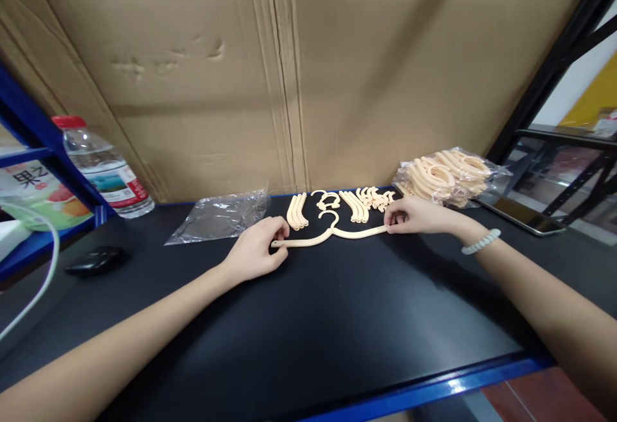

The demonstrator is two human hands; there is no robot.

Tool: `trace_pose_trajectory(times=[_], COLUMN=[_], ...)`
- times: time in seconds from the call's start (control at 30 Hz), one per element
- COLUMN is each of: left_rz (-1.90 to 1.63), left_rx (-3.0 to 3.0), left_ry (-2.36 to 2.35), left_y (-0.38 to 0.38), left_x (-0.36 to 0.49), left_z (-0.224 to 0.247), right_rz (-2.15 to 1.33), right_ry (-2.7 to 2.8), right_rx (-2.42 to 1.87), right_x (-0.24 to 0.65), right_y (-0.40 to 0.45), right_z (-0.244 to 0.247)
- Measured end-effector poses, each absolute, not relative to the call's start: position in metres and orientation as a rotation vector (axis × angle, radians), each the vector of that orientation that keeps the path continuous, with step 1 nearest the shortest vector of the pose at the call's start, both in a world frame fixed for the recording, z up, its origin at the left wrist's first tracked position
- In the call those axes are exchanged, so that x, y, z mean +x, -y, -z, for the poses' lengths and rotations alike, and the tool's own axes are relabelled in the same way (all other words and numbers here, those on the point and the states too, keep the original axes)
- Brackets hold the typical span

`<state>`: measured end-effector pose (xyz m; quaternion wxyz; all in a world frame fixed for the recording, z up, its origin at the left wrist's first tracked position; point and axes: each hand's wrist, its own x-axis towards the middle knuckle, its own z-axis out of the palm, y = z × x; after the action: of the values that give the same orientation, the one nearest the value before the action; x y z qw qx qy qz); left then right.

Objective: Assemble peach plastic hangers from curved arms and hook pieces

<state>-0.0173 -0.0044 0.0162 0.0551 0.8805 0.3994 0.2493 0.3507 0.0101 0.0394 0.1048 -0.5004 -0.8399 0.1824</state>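
A cream plastic hanger [315, 240] with a hook and two curved arms lies spread over the black table. My left hand [258, 247] has its fingers closed around the hanger's left end. At the right end, my right hand [417, 215] pinches the tip of the other arm. Behind the hanger are curved arm pieces [297, 211], loose hooks [328, 201], a second row of arm pieces [354, 207] and a cluster of small curved pieces [373, 197] close to my right hand.
Clear bags of cream parts [443, 175] sit at the back right, beside a flat tablet-like device [523, 216]. An empty clear bag [224, 216], a water bottle [108, 168] and a black mouse [95, 260] are on the left. Cardboard [193, 88] stands behind the table [313, 332].
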Motion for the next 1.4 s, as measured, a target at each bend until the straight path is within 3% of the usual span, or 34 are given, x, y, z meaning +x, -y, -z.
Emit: trace_pose_trajectory(times=[0.5,0.83,1.4], left_rz=[-0.839,-0.924,-0.269], left_rx=[2.628,2.468,2.254], left_ry=[-1.240,-1.331,-1.906], left_y=[0.004,-0.004,-0.090], left_x=[-0.017,-0.013,0.032], left_z=[-0.018,-0.023,-0.046], right_rz=[-0.520,-0.324,-0.041], right_ry=[2.479,2.330,2.522], right_rx=[-1.483,-1.408,-1.256], right_x=[0.350,0.337,0.263], right_y=[-0.007,-0.008,-0.084], right_z=[-0.044,-0.044,-0.032])
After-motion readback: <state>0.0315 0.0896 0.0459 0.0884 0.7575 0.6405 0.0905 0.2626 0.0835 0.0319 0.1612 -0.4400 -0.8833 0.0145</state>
